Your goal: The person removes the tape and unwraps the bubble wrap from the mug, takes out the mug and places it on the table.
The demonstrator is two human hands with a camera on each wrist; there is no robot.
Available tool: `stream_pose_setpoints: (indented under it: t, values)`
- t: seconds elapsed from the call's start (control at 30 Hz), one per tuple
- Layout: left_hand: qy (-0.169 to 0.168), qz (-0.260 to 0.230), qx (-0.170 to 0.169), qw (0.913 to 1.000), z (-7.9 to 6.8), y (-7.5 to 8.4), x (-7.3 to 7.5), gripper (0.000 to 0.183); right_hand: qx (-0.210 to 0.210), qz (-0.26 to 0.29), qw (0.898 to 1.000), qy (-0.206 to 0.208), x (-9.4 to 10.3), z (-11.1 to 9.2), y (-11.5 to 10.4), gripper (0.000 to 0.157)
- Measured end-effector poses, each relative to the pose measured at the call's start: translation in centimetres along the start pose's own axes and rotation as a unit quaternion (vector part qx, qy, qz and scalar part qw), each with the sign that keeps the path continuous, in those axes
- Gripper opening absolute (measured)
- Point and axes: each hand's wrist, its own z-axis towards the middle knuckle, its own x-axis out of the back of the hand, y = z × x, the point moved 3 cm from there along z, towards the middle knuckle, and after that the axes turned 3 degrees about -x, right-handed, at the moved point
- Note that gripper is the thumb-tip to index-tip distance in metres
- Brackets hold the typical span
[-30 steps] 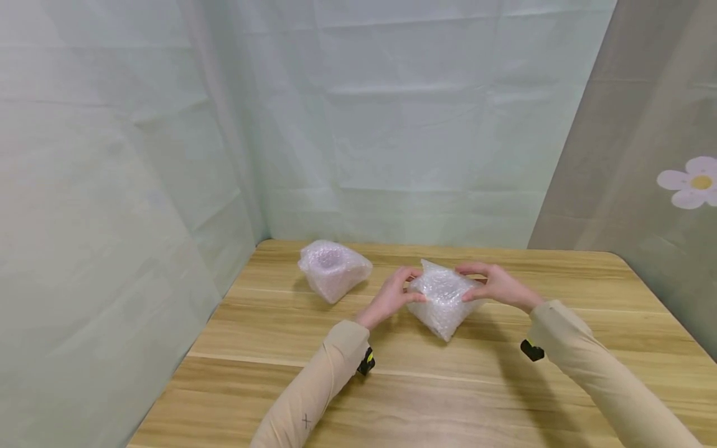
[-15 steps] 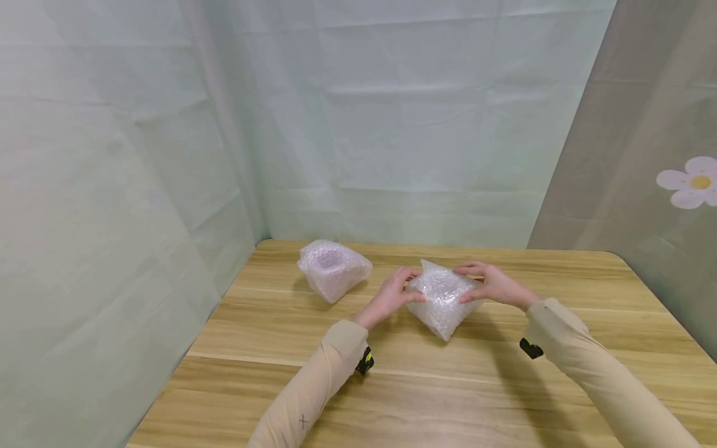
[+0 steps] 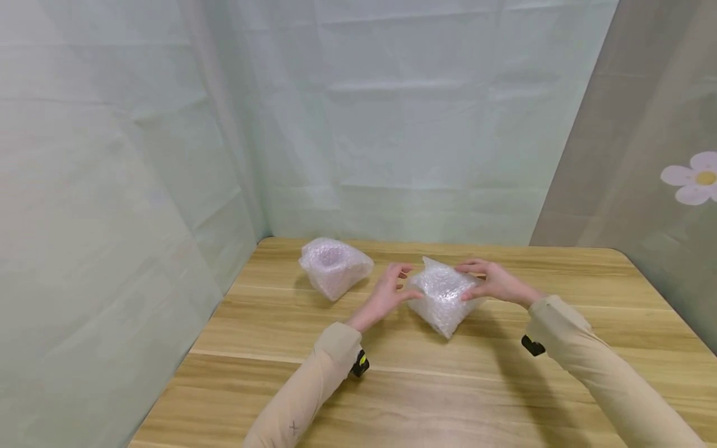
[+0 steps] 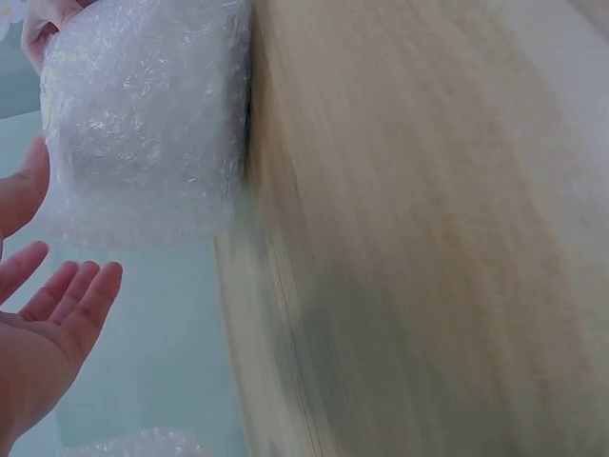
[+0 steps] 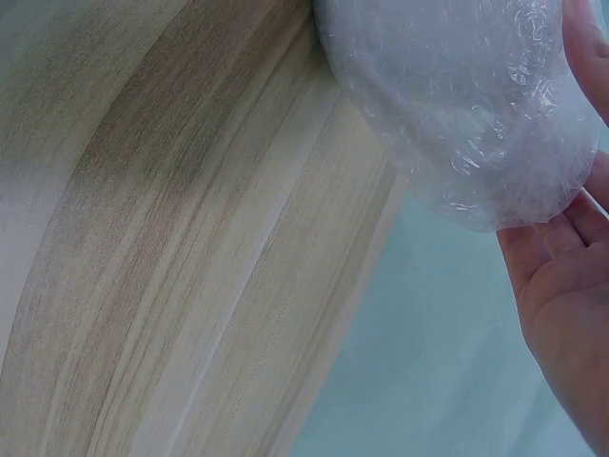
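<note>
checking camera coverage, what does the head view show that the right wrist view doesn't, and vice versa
Only the head view: the left bubble-wrapped bundle, the left hand, tan sleeves and the flower print.
Only the right wrist view: the palm side of the right hand, partly hidden by the wrap.
Both: that hand, the right bubble-wrapped bundle, the wooden table and the pale backdrop.

high downward head view, close wrist views, shared bundle [image 3: 444,305]
</note>
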Motion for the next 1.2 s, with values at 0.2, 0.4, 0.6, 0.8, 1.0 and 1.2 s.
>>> stream_pose_setpoints:
  t: [0.2,0.4,0.6,0.8,1.0,1.2]
  values:
    - [0.051,0.002,-0.013,0.9986,-0.7,0.0,0.8,0.039,-0.003,-0.001,1.0,-0.004,0.0,0.1,0.2,0.072]
    - [0.064,0.006,-0.036,0.9973,-1.5,0.0,1.1,0.029,-0.004,-0.005,1.0,-0.005,0.0,0.1,0.4,0.073]
    - [0.02,0.022,-0.092,0.9953,-1.9,0.1,0.9,0.011,-0.002,-0.006,1.0,-0.006,0.0,0.1,0.4,0.073]
    - [-0.037,0.023,-0.091,0.9949,-2.1,0.2,-0.2,0.009,-0.005,-0.008,1.0,-0.003,0.0,0.1,0.4,0.074]
    - [-0.035,0.004,-0.078,0.9963,-2.0,0.2,-0.9,0.018,-0.004,-0.007,1.0,-0.004,0.0,0.0,0.1,0.073]
    - [0.005,-0.012,-0.067,0.9977,-1.9,0.3,-1.4,0.018,0.0,-0.01,1.0,-0.003,0.1,0.0,0.0,0.072]
